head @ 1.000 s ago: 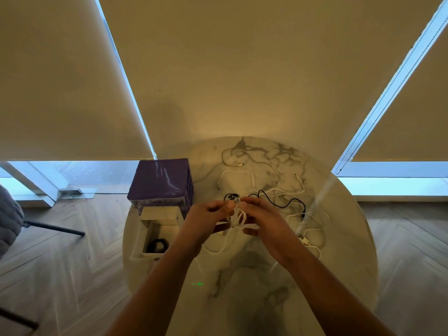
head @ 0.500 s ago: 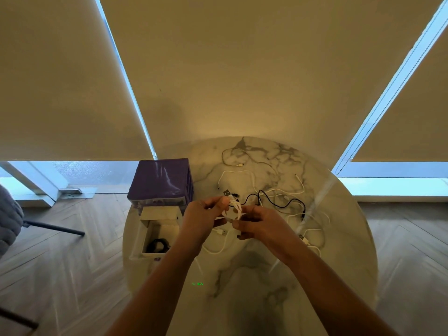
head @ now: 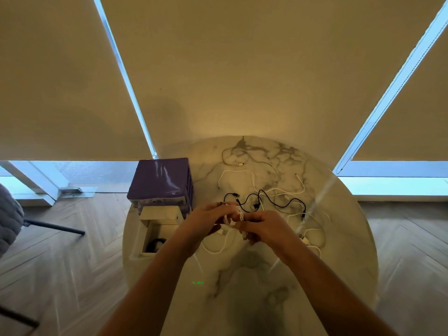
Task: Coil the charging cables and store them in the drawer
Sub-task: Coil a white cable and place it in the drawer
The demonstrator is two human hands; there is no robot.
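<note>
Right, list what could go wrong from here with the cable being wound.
1. The white cable between the left hand and right hand trails a loose tail with a plug onto the table; it may snag or the coil may spring open.
2. The black cable lies close behind the hands and could get dragged along.
3. The open drawer already holds a dark coil, so space looks tight.

Two hands, left [head: 209, 218] and right [head: 263, 226], share one white cable [head: 232, 218]. Beyond them lies one black cable [head: 274, 200]; the loose white ones tangle, uncountable. Left of them: one purple organizer [head: 161, 181], one open drawer [head: 145, 236].
</note>
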